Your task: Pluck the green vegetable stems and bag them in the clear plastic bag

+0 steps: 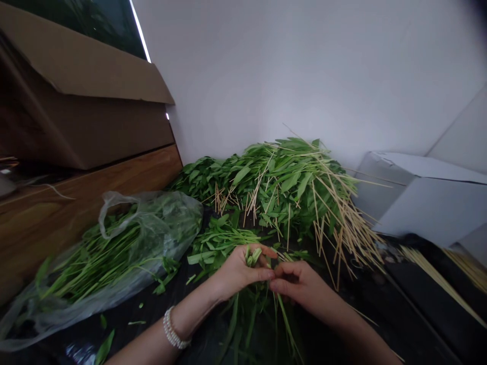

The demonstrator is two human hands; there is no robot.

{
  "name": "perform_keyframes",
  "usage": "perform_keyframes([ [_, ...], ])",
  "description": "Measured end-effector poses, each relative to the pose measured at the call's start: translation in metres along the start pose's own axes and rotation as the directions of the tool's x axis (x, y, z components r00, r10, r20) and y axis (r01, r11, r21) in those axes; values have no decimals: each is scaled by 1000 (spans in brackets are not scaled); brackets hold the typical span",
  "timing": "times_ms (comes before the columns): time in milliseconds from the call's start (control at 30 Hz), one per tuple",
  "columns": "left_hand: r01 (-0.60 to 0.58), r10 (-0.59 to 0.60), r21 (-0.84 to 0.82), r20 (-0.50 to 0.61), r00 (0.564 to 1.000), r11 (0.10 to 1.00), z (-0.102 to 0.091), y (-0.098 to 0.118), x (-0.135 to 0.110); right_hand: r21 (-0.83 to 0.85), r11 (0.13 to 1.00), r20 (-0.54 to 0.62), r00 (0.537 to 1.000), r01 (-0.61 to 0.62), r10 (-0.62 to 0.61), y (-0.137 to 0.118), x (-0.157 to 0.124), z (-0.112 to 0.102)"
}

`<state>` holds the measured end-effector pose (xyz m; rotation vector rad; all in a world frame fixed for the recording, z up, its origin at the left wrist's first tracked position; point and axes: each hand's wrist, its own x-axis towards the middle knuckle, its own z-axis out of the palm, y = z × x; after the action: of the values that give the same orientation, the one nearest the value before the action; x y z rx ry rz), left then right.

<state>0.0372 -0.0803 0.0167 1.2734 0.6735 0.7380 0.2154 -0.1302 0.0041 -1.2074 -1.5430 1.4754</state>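
Note:
My left hand point(240, 271) is closed round a small bunch of leafy green stems point(254, 257). The cut ends stick up between thumb and fingers, while long narrow leaves point(243, 322) hang below the palm. My right hand point(306, 290) pinches close against the left thumb tip; what lies between its fingertips is too small to make out. A long green stem hangs just beneath those fingertips. Just behind both hands lies a loose pile of cut greens point(224, 241) on the black sheet point(213, 309).
Along the white wall lies a large heap of leafy bunches point(281, 172) with thin wooden sticks point(350, 223). At left is a clear plastic bag point(167, 213) of greens, below a cardboard box point(102, 121) on a wooden ledge. A white box point(429, 203) and more sticks point(437, 274) lie right.

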Motion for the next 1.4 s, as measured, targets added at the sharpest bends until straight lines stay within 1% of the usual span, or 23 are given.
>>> perform_keyframes([
  [133,38,-35,-29,69,997,999,-5,1,-1,75,997,24,1000,-7,5,-3,-1,-2],
  [267,69,-66,-44,59,996,997,-4,2,-1,159,987,54,999,-16,8,-3,0,-3],
  [367,122,-116,-86,68,991,989,-2,3,-1,218,976,88,996,-6,-14,-2,0,-4],
  [467,172,-152,-173,124,981,970,-2,0,-1,283,959,123,991,9,-45,-1,-1,-5],
  [600,219,-163,-277,209,964,936,-2,-6,0,364,931,172,984,-15,-51,-2,-3,-5],
  [800,243,-133,-365,301,944,899,-4,-8,-2,388,921,223,974,-42,-50,-4,-8,-10],
  [867,229,-101,-416,306,946,880,-8,-6,-2,426,903,194,980,-50,-37,-6,-10,-16],
  [900,215,-87,-443,292,952,870,-10,-5,-2,458,888,154,988,-44,-30,-7,-10,-20],
  [933,195,-78,-466,259,963,863,-12,-5,-1,495,868,98,995,-35,-16,-8,-10,-23],
  [1000,143,-75,-480,158,985,865,-14,-5,1,558,830,-22,1000,-4,20,-9,-8,-29],
  [1033,127,-86,-460,108,990,879,-13,-7,3,580,815,-72,997,12,36,-9,-7,-30],
  [1100,126,-124,-357,31,992,926,-10,-10,6,605,796,-135,989,34,61,-10,-5,-32],
  [1167,141,-148,-227,-14,989,964,-5,-12,8,612,789,-171,983,52,68,-10,-3,-32],
  [1233,134,-142,-147,-51,989,980,-2,-13,8,615,785,-195,978,69,67,-10,-2,-31],
  [1333,104,-117,-148,-82,990,983,-2,-11,6,601,792,-231,972,106,45,-10,-1,-30],
  [1400,76,-89,-163,-73,993,984,-3,-10,5,567,813,-261,965,132,25,-10,0,-29],
])
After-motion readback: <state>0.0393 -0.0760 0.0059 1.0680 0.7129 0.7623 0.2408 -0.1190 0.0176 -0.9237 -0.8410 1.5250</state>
